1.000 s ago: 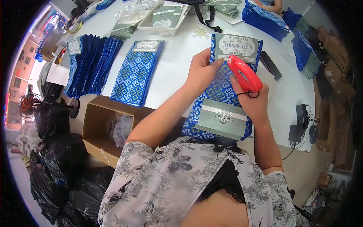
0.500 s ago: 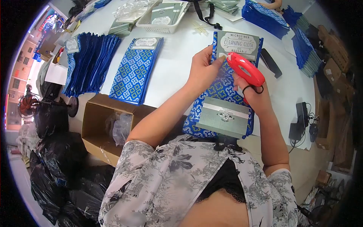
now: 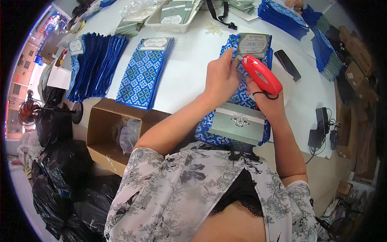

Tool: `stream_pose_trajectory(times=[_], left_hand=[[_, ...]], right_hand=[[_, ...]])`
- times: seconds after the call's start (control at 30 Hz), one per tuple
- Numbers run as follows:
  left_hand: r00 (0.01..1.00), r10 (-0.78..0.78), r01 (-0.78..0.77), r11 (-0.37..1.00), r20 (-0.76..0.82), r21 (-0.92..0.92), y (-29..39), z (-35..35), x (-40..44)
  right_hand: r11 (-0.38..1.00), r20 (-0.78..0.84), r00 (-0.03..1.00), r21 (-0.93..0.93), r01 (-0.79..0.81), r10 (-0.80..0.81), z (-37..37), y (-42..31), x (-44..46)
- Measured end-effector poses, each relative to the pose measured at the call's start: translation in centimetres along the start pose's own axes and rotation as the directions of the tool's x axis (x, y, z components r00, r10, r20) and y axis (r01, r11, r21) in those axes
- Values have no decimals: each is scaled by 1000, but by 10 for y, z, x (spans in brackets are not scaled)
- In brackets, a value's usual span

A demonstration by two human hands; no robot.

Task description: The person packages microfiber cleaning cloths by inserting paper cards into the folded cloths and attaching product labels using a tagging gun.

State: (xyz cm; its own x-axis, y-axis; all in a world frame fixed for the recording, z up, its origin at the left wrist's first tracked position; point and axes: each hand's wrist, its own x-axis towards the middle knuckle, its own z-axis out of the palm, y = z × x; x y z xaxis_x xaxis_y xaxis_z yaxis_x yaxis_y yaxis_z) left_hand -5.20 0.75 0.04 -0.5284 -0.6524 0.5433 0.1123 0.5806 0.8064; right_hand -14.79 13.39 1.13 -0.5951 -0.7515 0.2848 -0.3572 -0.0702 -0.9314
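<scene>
My right hand [image 3: 266, 99] is wrapped round a red hand-held stapler [image 3: 262, 74] with a black loop hanging from it. The stapler's nose is at the lower edge of a grey-green cleaning cloth card [image 3: 254, 43] on a blue patterned cloth [image 3: 242, 97]. My left hand [image 3: 222, 76] is closed on the left edge of that cloth, just left of the stapler's nose; its fingertips are partly hidden. Nearer my body, a second grey-green card [image 3: 238, 123] with a pale stripe lies across blue patterned cloth.
A carded blue cloth [image 3: 141, 76] lies left of my hands, beside a row of folded cloths [image 3: 96, 66]. Behind are a white basket [image 3: 169, 27] of cards and a black strap [image 3: 219, 16]. A long black object [image 3: 287, 65] lies right; a cardboard box [image 3: 115, 135] stands below left.
My left hand has shifted from the card's lower left corner onto the cloth's edge, which now looks bunched. The card has tilted and slid slightly right. The stapler stays near the card's lower edge.
</scene>
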Motion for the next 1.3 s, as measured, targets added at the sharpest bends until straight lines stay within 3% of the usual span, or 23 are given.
stream_pose_trajectory(times=[0.03,0.17,0.23,0.27,0.3,0.33,0.4,0.5,0.57,0.63,0.77,0.8,0.87,0.97,1.1,1.2,1.27,1.3], left_hand=[[993,115,-113,992,-26,46,0,1,0],[991,131,-131,991,6,18,3,0,-2],[998,50,-45,994,46,-103,1,0,-1],[997,51,-46,994,49,-104,1,-1,0],[994,-66,82,977,87,-197,1,-2,0],[975,-179,211,936,135,-282,2,-3,1],[960,-234,270,916,151,-297,4,-4,2],[954,-259,296,894,152,-337,-6,-1,5],[963,-231,265,894,135,-361,-13,4,4],[962,-272,247,842,17,-480,-3,7,3],[981,-193,172,905,-16,-389,-27,14,0],[982,-188,169,909,-14,-381,-29,14,-1],[987,-159,142,915,-15,-378,-26,14,3],[974,-226,195,868,-15,-457,-20,14,1],[974,-225,207,881,8,-425,-15,7,-1],[938,-326,333,772,113,-542,-11,6,-3],[980,-195,190,881,32,-433,-22,10,-1],[979,-200,195,879,35,-435,-24,11,-2]], right_hand=[[1000,-1,1000,-1,-2,2,-1,0,0],[996,51,995,19,-90,89,-2,1,4],[994,57,993,33,-109,107,-4,1,5],[974,109,979,127,-185,172,-5,-1,6],[940,166,959,217,-263,230,-7,-3,7],[940,165,959,218,-263,230,-9,-12,8],[944,254,913,1,-330,319,-16,-34,11],[882,403,828,96,-462,390,-28,-43,14],[873,411,831,143,-466,376,-32,-52,14],[862,416,834,191,-470,362,-33,-55,11],[862,357,855,202,-465,377,-25,-54,6],[864,313,854,159,-478,415,-21,-54,5],[908,302,890,140,-396,342,-19,-41,0],[903,332,868,91,-419,369,-20,-43,1],[891,317,864,103,-442,391,-15,-56,-4],[895,381,846,93,-436,372,-27,-44,-5],[887,430,832,132,-443,351,-36,-41,-7],[872,422,848,217,-438,321,-41,-45,-10]])
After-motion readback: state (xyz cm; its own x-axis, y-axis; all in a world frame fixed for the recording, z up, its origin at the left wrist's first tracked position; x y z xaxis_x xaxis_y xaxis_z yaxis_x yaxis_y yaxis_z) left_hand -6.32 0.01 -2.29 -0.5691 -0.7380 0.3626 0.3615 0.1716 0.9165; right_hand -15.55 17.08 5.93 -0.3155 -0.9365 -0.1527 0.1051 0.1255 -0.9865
